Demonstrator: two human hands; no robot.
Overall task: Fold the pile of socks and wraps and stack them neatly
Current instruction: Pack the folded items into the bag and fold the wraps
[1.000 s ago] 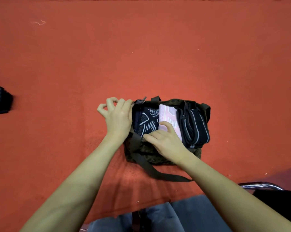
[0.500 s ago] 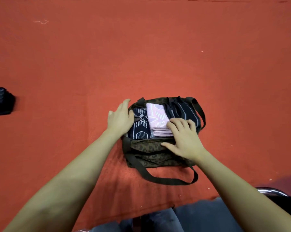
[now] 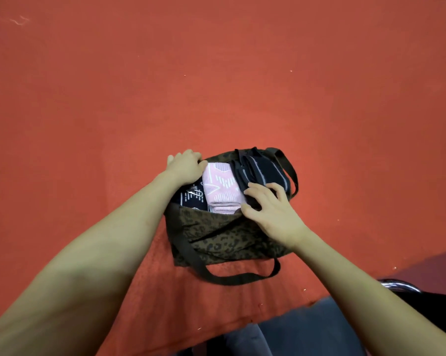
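Surface: red cloth-covered counter (image 3: 216, 86), filling most of the head view.
Bag: olive camouflage tote bag (image 3: 224, 237), lying on the counter just below frame centre, mouth open toward 12 o'clock.
Bag strap: dark webbing strap (image 3: 232, 278), looped flat on the counter at the bag's 6 o'clock side; a second strap (image 3: 288, 165) arcs round the bag's 2 o'clock corner.
Contents, left slot: navy patterned socks (image 3: 191, 199), folded, at the 9 o'clock side of the bag mouth, partly covered by the left wrist.
Contents, middle slot: pink patterned socks (image 3: 222, 188), folded and stacked, between the navy pair and the black bundle, touching both.
Contents, right slot: black wraps with grey stripes (image 3: 263, 168), bundled at the 3 o'clock side of the bag mouth.
Left hand (image 3: 186, 163): at the bag's 10 o'clock corner, palm down, fingers bent over the far rim of the bag. Grip state: the fingertips are hidden behind the hand, so whether they clutch the fabric cannot be told.
Right hand (image 3: 270, 209): at the bag's 3 o'clock side, palm down, fingers spread and lightly bent, resting on the black wraps; thumb at the near rim beside the pink socks. Grip state: loose, nothing enclosed.
Foreground: blue-grey trouser leg (image 3: 306, 330) at 6 o'clock; chrome chair tube (image 3: 399, 285) at 4 o'clock.
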